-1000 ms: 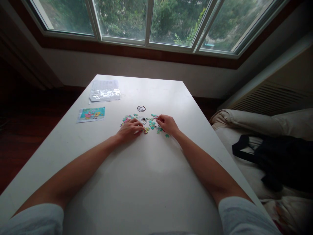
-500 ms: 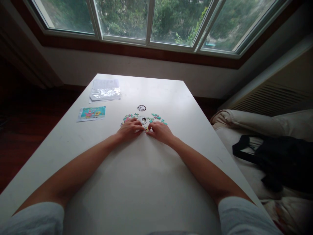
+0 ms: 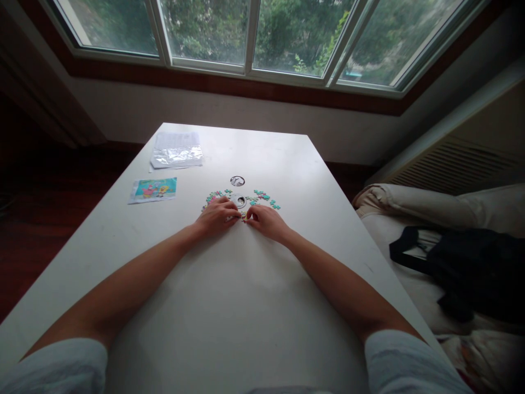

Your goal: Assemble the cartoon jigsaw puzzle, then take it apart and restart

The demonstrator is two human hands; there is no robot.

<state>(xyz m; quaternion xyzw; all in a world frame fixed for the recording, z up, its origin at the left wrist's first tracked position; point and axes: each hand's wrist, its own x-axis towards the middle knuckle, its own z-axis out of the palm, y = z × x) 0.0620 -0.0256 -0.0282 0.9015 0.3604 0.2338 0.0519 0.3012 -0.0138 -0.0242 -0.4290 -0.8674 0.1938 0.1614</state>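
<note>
My left hand (image 3: pixel 219 212) and my right hand (image 3: pixel 266 220) meet near the middle of the table, fingertips almost touching. Between them lie small yellowish jigsaw puzzle pieces (image 3: pixel 244 217). The fingers of my right hand pinch at these pieces. Those of my left hand are bent and pressed together on the pieces' left side. Loose puzzle pieces in green and pink (image 3: pixel 213 195) lie beyond my left hand, partly covered by it. Several teal pieces (image 3: pixel 262 196) are spread past my right hand. A round silvery object with a dark opening (image 3: pixel 238 201) sits just beyond both hands.
A second round silvery piece (image 3: pixel 237 181) lies farther back on the white table (image 3: pixel 246 306). To the left are a cartoon picture card (image 3: pixel 156 190) and a clear plastic bag on paper (image 3: pixel 177 150). A sofa with a dark garment (image 3: pixel 479 268) stands at the right.
The fingers of my right hand have drawn slightly closer together at the yellowish pieces, and the hand has shifted slightly. My left hand has barely moved.
</note>
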